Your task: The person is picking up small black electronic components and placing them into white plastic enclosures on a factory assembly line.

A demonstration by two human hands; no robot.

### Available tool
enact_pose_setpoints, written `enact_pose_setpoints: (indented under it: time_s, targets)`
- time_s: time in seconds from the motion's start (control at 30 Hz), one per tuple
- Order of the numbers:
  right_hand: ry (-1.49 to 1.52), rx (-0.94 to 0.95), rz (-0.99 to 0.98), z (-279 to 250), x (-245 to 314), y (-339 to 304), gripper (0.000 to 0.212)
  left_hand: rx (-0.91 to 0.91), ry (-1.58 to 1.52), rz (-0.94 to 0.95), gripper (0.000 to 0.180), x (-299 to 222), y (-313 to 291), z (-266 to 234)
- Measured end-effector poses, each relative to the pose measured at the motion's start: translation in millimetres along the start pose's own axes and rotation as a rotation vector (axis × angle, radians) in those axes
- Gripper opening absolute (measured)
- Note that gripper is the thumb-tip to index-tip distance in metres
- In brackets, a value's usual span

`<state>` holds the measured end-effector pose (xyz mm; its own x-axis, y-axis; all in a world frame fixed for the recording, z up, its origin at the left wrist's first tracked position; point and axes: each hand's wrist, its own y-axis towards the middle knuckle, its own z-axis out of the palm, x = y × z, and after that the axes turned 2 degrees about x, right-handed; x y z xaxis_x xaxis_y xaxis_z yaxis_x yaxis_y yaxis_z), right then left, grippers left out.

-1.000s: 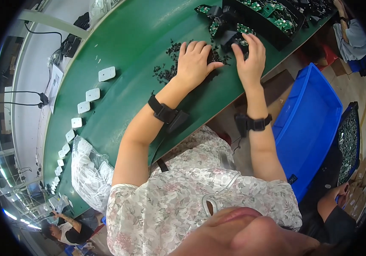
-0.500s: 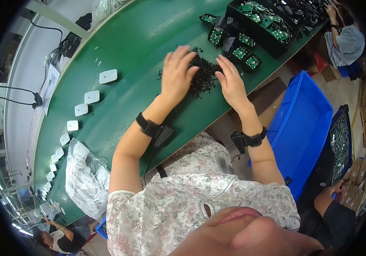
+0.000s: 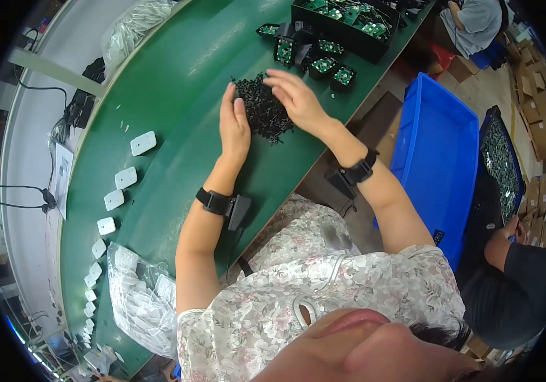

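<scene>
A heap of small black parts, too small to name by kind, lies on the green table between my two hands. Along its left edge stands my left hand, palm turned inward and fingers stretched out. My right hand curves over the heap's right side, its fingers extended and slightly bent, the tips at the upper edge. Both hands are open, and neither grips anything that I can see. Each wrist wears a black strap with a small black block.
Green circuit boards in black housings sit beyond the heap, beside a black box of boards. White rectangular pieces line the table's left side, near a clear bag of white parts. A blue bin stands at right; co-workers sit nearby.
My left hand has shifted from above the heap to its left edge. My right hand has moved in against the right side, and the heap looks more gathered. The whole view has shifted.
</scene>
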<state>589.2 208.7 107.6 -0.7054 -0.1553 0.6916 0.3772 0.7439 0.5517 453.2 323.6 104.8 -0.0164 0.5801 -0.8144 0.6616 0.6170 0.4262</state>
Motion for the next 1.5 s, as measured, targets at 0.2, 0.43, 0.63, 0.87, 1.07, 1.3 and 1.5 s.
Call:
enact_pose_setpoints:
  time_s: [0.2,0.43,0.63,0.87,1.07,1.3,1.5]
  targets:
    - [-0.308,-0.045,-0.015,12,-40,29,0.031,-0.074,0.136,0.033,0.041,12,17,7]
    - [0.259,0.131,0.036,22,3,17,0.037,-0.068,-0.274,-0.163,0.044,11,5,-24]
    - [-0.130,0.049,0.036,-14,-42,20,0.038,-0.051,0.238,0.013,0.039,0,-53,-48]
    - [-0.049,0.238,-0.040,21,-24,34,0.037,-0.234,-0.036,-0.061,0.039,-8,-19,2]
    - [0.224,0.425,0.068,19,-43,82,0.041,-0.246,-0.202,-0.071,0.031,-22,-36,-12]
    - [0.152,0.791,-0.071,4,8,53,0.038,-0.140,0.291,0.157,0.029,-73,-154,-122]
    - [-0.093,0.629,-0.179,1,33,33,0.027,-0.371,0.885,-0.153,0.022,-76,-233,-213]
